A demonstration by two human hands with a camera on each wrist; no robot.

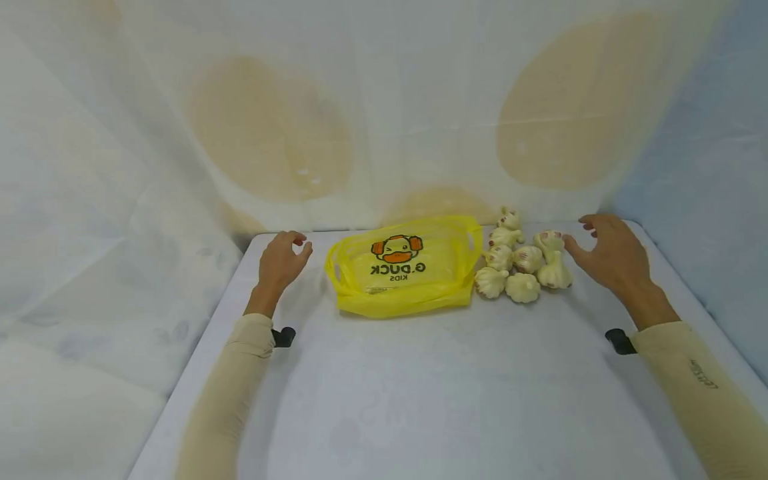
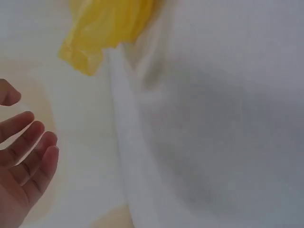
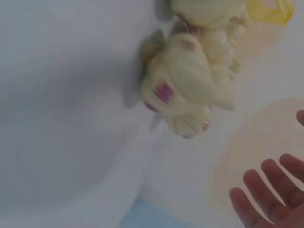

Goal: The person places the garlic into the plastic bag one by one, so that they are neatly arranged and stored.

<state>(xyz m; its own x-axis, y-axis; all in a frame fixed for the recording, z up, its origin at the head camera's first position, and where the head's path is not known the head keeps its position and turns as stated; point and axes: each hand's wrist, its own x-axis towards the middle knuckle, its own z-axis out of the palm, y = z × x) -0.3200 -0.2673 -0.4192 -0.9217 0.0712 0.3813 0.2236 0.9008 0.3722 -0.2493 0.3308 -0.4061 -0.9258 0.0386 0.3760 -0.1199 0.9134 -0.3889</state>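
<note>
A yellow plastic bag (image 1: pixel 414 267) with a duck print lies flat on the table, its handles to the left and right. Several garlic bulbs (image 1: pixel 522 288) sit in a cluster just right of it. My left hand (image 1: pixel 282 261) hovers left of the bag, fingers loosely bent, holding nothing. In the left wrist view a corner of the yellow bag (image 2: pixel 111 28) shows above the left hand (image 2: pixel 26 161). To the right of the garlic, my right hand (image 1: pixel 615 257) is held with relaxed fingers and nothing in them. The right wrist view has garlic bulbs (image 3: pixel 183 85) apart from the right hand (image 3: pixel 275 192).
A white-covered table (image 1: pixel 420 387) spreads in front of me. Pale curtains (image 1: pixel 420 100) with tan round patches hang behind it, with more cloth on the left (image 1: pixel 90 200) and a bluish sheet (image 1: pixel 708 167) at right. Black wrist mounts (image 1: pixel 284 337) stick out from both sleeves.
</note>
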